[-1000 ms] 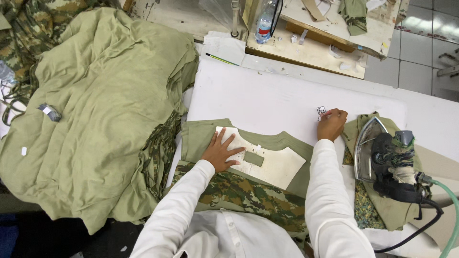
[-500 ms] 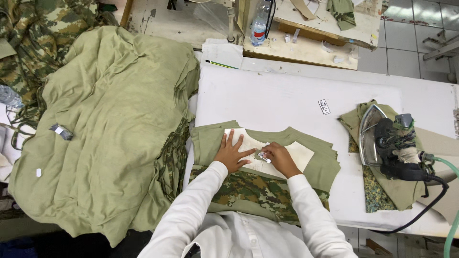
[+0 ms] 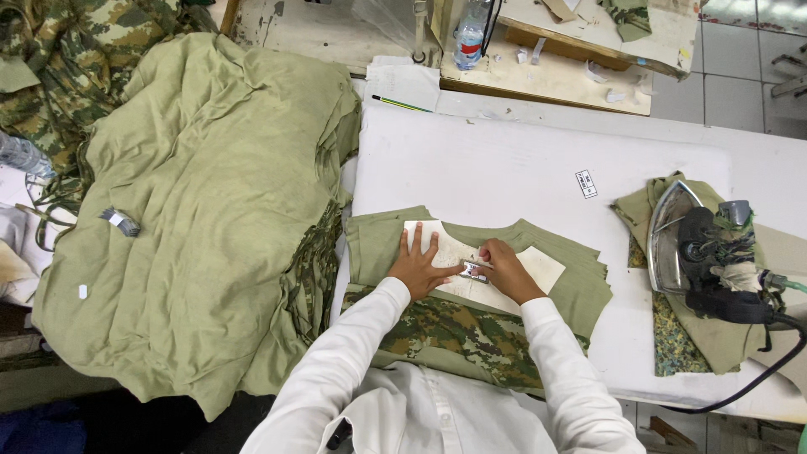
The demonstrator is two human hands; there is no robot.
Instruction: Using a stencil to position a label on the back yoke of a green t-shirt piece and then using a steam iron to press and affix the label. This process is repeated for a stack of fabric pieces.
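Head view showed the left hand (image 3: 418, 267) flat and open on a pale template (image 3: 471, 261), fingers spread, pressing it onto a stack of olive cloth pieces (image 3: 580, 282) on the white counter (image 3: 504, 160). The right hand (image 3: 507, 269) lay on the template just beside it, its grip closed on a small metal clip (image 3: 473, 271) between the two hands. Half a second earlier both hands had been at much the same spot; a second earlier the right hand had been out on the bare counter to the right, at a small object near the iron (image 3: 702, 252), and had since come back to the template. The left hand had stayed on the template throughout. A small label (image 3: 586, 183) lay on the counter, well apart from the hands. The iron rested on folded cloth at the right, unmoved. Camouflage fabric (image 3: 454, 332) lay under the olive stack by the person's body, and a large olive heap (image 3: 202, 210) covered the left side.
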